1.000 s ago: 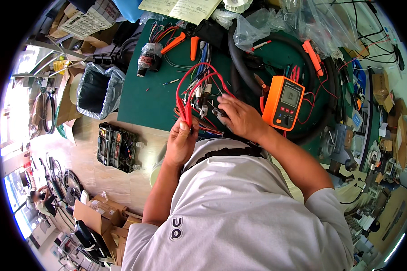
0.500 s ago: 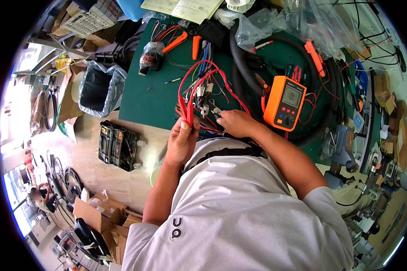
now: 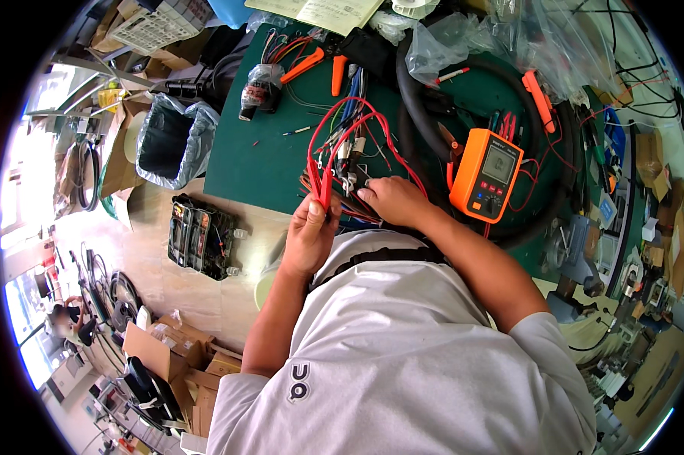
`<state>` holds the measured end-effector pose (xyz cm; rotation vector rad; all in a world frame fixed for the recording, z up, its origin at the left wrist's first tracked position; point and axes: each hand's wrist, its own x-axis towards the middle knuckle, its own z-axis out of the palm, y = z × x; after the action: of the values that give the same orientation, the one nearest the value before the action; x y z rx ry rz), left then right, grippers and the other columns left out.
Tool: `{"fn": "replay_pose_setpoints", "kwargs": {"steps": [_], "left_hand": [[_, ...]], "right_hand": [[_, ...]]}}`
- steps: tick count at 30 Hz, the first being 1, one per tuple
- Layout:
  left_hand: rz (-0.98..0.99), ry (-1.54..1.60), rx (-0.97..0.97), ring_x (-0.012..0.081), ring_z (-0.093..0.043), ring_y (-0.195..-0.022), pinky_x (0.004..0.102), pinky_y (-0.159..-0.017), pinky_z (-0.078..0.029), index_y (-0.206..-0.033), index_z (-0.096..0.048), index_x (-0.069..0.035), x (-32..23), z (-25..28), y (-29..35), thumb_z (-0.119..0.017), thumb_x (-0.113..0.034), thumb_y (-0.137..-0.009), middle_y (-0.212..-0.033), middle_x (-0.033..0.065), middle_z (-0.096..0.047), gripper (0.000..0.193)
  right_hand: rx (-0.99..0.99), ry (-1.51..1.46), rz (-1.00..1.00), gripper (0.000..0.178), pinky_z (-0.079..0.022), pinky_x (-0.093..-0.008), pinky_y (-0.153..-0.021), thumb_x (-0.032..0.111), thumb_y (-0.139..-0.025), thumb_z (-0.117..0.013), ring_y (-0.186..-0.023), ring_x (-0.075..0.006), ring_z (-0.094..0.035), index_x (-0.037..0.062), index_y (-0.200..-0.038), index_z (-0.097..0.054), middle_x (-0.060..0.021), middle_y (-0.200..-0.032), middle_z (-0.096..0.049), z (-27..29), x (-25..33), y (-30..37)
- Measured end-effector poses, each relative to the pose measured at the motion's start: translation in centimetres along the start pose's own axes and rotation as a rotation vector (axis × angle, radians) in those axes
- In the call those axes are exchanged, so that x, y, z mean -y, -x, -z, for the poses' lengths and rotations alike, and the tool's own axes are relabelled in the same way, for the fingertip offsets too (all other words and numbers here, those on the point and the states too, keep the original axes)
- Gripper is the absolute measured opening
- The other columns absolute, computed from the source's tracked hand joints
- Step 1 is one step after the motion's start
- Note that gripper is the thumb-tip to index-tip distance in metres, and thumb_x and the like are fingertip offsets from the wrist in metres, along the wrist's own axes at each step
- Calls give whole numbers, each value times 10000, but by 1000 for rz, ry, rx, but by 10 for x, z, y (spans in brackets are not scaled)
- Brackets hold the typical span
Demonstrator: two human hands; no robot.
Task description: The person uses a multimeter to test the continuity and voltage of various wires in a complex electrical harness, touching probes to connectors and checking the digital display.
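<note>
A crowded room is shown: at the left of the frame, the pale floor is shared by boxes, a lined bin and a tool case. The green surface, across the upper middle, is littered with plastic bags and tools, and a thick black cable is curved over its right part. Within that curve the orange meter is laid; it could be dragged or tipped if a lead plugged into its top were pulled.

The right hand is bent over the ends of the wires, mid-frame; whether anything is grasped by its fingers cannot be told. Because the wires are bunched so tightly, a wrong one could be picked out, or bare ends touched together. Red leads are looped above them and could be snagged. By the left hand, at the surface's near edge, the red clips are gripped, fingers closed around them; with a loosened grip, one could be dropped.
</note>
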<state>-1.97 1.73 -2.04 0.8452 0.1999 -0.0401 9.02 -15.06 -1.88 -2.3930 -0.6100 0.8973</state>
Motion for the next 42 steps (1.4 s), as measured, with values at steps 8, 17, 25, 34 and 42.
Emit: {"fn": "replay_pose_setpoints", "kwargs": {"steps": [8, 17, 25, 34, 42], "left_hand": [[2, 22, 12, 102, -427, -851, 232, -757, -338, -1001, -580, -79, 2, 4, 0, -529, -407, -991, -935, 3, -518, 332], [7, 0, 20, 98, -439, -865, 235, -744, -338, -993, -576, -67, 0, 3, 2, -525, -392, -996, -960, 8, -537, 329], [1, 24, 4, 100, -439, -851, 237, -737, -337, -999, -572, -73, 3, 5, 4, -531, -395, -992, -944, 5, -532, 324], [-17, 60, 10, 118, -420, -852, 252, -782, -343, -990, -564, -58, 1, 2, -1, -523, -394, -995, -933, 15, -499, 338], [-43, 49, 7, 115, -405, -838, 255, -745, -330, -980, -564, -62, 0, 2, -3, -478, -395, -1012, -930, 11, -478, 346]], "right_hand": [[-135, 10, 41, 288, -504, -508, -708, 302, -898, -568, -770, -394, -649, 30, -825, -626, -193, -785, -667, 2, 20, 8], [27, -515, 181, 211, -496, -463, -703, 99, -768, -497, -767, -419, -629, -27, -849, -645, -259, -772, -636, -23, 24, -28], [-250, -73, -33, 220, -522, -464, -738, 200, -857, -561, -800, -390, -662, -7, -875, -632, -234, -795, -659, -11, 27, -9], [-9, 110, -140, 408, -515, -466, -850, 387, -846, -625, -963, -368, -645, 24, -1029, -667, -210, -1010, -664, 6, -3, -10], [20, 67, -147, 415, -505, -433, -889, 419, -833, -617, -1028, -335, -630, 94, -1083, -676, -166, -1187, -588, 2, -3, -1]]}}
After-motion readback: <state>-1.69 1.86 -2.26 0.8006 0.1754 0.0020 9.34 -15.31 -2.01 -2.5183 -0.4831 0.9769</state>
